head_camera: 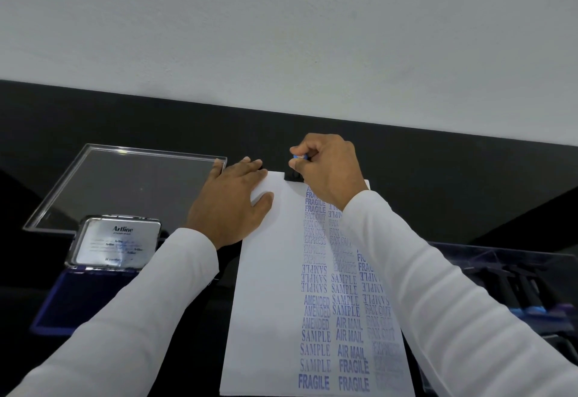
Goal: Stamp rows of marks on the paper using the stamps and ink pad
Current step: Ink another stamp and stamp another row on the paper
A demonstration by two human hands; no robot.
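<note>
A white sheet of paper (269,302) lies lengthwise on the black table, its right half filled with columns of blue stamped words. My right hand (328,168) grips a black stamp (293,175) with a blue top, set down at the paper's far edge. My left hand (231,199) rests flat on the paper's far left corner, fingers straight. The ink pad (72,296) stands open at the left, its blue pad near me and its silver lid (117,243) raised.
A clear plastic lid (125,183) lies behind the ink pad at the far left. At the right, a clear box (516,284) holds several dark stamps. A pale wall rises beyond the black table's far edge (438,146).
</note>
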